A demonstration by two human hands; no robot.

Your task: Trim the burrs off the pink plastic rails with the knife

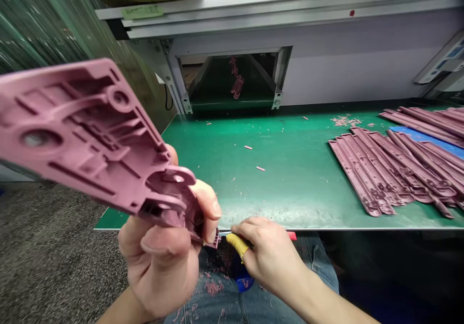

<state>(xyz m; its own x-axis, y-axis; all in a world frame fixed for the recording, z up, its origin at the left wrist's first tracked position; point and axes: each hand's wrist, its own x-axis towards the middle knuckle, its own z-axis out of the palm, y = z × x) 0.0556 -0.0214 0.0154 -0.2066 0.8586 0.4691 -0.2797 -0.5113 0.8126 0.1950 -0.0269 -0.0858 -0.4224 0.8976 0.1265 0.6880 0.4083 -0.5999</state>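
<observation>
Head view: gripping pink part in left hand at 7 o'clock, probably to steady it; apparently clasping red-ended tool, mostly hidden, in right hand at 5 o'clock

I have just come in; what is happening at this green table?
A person's left hand holds up a pink plastic part. The right hand holds a thin tool, mostly hidden, close to the part's lower end. Long pink pieces lie on the green table at the right, and pink shavings on the person's jeans.

The green table is passable between the held part and piled strips.
</observation>
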